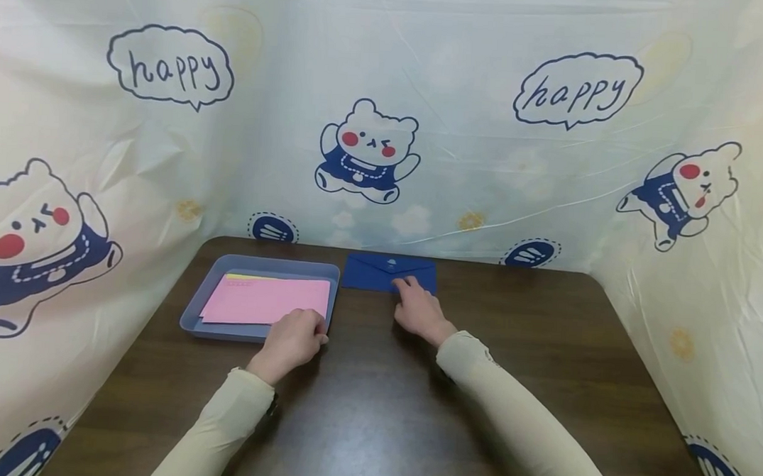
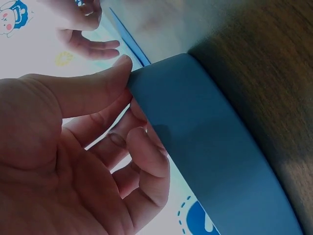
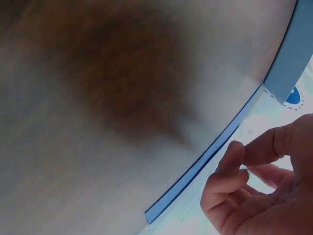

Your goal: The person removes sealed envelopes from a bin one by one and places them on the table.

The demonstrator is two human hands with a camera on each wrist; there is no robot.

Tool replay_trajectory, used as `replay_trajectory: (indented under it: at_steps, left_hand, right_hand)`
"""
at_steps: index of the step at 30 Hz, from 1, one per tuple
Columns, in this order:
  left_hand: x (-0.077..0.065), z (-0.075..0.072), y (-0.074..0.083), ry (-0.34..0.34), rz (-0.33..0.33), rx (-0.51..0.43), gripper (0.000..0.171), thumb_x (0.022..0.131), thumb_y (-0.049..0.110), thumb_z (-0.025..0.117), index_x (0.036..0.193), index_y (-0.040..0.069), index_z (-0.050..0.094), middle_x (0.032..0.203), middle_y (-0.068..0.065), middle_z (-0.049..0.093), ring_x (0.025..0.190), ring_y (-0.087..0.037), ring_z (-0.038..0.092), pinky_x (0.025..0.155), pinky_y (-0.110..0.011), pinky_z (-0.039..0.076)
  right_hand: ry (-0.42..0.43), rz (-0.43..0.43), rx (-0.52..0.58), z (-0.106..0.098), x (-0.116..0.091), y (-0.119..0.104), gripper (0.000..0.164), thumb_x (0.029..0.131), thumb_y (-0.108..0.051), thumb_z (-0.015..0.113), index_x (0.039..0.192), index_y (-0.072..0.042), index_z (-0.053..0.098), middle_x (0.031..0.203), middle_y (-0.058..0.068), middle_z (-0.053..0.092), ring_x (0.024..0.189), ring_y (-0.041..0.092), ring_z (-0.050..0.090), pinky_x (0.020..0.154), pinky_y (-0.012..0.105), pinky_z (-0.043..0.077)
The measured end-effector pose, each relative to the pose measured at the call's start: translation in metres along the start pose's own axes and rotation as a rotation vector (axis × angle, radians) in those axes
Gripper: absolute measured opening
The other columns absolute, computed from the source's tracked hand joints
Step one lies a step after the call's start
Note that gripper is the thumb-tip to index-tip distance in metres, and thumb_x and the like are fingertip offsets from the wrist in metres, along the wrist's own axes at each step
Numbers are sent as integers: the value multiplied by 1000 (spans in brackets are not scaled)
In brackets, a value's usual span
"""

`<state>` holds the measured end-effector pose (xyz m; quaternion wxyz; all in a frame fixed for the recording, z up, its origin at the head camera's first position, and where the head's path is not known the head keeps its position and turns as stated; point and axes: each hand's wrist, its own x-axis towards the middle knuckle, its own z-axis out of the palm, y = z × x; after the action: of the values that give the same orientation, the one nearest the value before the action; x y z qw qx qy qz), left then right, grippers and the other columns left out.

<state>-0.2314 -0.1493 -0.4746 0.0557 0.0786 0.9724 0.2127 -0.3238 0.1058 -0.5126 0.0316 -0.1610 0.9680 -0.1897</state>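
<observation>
A blue-grey tray (image 1: 258,334) stands at the left of the table, with pink envelopes (image 1: 270,300) lying in it and a strip of yellow (image 1: 242,277) showing behind them. My left hand (image 1: 292,339) is at the tray's near right corner. In the left wrist view its thumb (image 2: 93,90) lies against the tray's rim, and its fingers curl over the inner side. To the right of the tray a dark blue envelope (image 1: 367,274) lies flat, flap side up. My right hand (image 1: 419,311) hovers over its near right part, fingers loosely bent, nothing between them.
The brown wooden table (image 1: 374,408) reaches back to a pale curtain (image 1: 463,128) printed with bears and the word "happy". This curtain also hangs close along the left and right sides.
</observation>
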Motion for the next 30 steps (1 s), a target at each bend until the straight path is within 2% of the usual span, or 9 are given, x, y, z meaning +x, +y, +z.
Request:
replay_trajectory:
  at_steps: [5, 21, 26, 30]
  left_hand:
    - [0, -1, 0, -6, 2, -11, 19, 91, 9, 83, 76, 11, 71, 68, 1, 59, 66, -21, 55, 59, -36, 46]
    - [1, -6, 0, -58, -13, -44, 13, 90, 10, 84, 81, 11, 75, 70, 0, 62, 66, -21, 57, 62, -36, 49]
    - [2, -10, -2, -54, -19, -52, 9, 89, 12, 86, 87, 10, 78, 75, -1, 65, 69, -21, 58, 66, -37, 52]
    - [2, -18, -4, -36, -10, -58, 10, 91, 16, 85, 94, 7, 80, 78, -2, 68, 71, -22, 59, 68, -39, 54]
  right_hand:
    - [22, 1, 43, 1, 1, -3, 52, 99, -4, 58, 151, -11, 56, 151, 15, 53, 133, 38, 57, 98, 56, 53]
    - [-7, -6, 79, -2, 1, -10, 49, 101, -8, 59, 150, -10, 56, 148, 14, 56, 132, 37, 57, 102, 56, 50]
    - [9, -33, 172, -5, 3, -18, 45, 102, -8, 60, 147, -5, 58, 142, 16, 60, 128, 35, 59, 105, 55, 48]
    - [28, -45, 264, -8, 5, -27, 43, 102, -7, 59, 144, -1, 59, 139, 16, 64, 123, 30, 62, 104, 51, 50]
